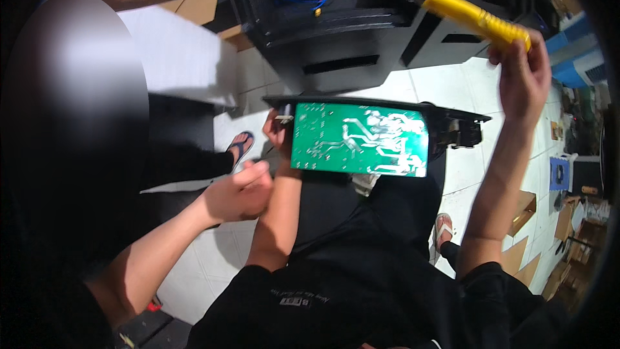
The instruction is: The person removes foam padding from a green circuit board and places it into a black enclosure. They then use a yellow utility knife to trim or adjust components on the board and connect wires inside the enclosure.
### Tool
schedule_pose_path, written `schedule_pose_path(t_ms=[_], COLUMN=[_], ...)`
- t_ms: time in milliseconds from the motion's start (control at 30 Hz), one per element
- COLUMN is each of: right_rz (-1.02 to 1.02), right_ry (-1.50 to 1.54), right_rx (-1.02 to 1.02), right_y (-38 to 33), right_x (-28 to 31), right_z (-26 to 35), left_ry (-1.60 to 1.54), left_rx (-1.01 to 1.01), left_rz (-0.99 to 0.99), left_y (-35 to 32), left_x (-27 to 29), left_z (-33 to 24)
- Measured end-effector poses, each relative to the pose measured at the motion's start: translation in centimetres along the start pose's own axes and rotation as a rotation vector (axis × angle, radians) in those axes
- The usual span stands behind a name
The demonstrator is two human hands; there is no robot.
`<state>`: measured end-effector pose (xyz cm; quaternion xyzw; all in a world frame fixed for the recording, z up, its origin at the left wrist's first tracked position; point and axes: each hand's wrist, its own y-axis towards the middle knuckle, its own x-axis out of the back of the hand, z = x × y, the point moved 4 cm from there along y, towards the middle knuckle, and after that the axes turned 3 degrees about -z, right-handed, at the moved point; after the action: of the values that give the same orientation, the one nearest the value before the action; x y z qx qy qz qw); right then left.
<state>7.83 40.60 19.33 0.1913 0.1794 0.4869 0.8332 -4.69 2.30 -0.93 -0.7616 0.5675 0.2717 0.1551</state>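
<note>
Head view: black open cabinet (pixel 336 32) stands above both hands, wires showing inside. Green circuit board (pixel 359 139), mounted on a black panel (pixel 452 119), held up by left hand (pixel 279 132), grip closed on its left edge. Right hand (pixel 523 74), raised right of board, grip closed around yellow-handled tool (pixel 475 19). Another person's hand (pixel 239 194) hovers just left of the left grip.

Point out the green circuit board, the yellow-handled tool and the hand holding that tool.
green circuit board (pixel 358 139): head view, middle of its soldered face.
yellow-handled tool (pixel 475 18): head view, mid-handle.
right hand (pixel 523 77): head view, back of the hand below the handle.
</note>
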Motion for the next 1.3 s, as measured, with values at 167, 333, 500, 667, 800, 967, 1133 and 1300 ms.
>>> schedule_pose_path(t_ms=[167, 333, 500, 667, 800, 967, 1133, 1300], right_rz=[0.092, 0.288, 0.028, -0.403, -0.277, -0.198, -0.121, 0.097], right_ry=[-1.013, -1.064, -0.656, 0.677, 0.825, 0.466, 0.28, -0.08], right_rx=[0.814, 0.686, 0.548, -0.304, -0.302, -0.238, -0.365, -0.057], right_y=[-11.0, -15.3, -14.2, -13.9, -13.0, -12.2, -12.4, -12.3], right_x=[-7.1, -9.6, -8.3, -9.0, -11.1, -10.6, -12.3, -14.9], right_z=[6.2, 10.4, 8.9, 2.5, 1.3, 0.3, -0.4, 1.5], left_ry=[-0.054, 0.011, 0.024, -0.082, -0.109, -0.092, 0.108, 0.177], left_rx=[0.241, 0.028, -0.003, 0.351, 0.111, 0.066, -0.029, -0.033], left_rz=[0.279, 0.322, 0.326, 0.307, 0.278, 0.363, 0.253, 0.269], left_y=[0.9, 1.8, 2.2, 2.5, 1.4, 1.1, 0.9, 0.9], left_x=[6.7, 7.0, 8.5, 10.8, 8.6, 5.6, 4.5, 2.7], left_z=[8.5, 6.7, 8.4, 11.3, 9.1, 6.8, 5.3, 4.1])
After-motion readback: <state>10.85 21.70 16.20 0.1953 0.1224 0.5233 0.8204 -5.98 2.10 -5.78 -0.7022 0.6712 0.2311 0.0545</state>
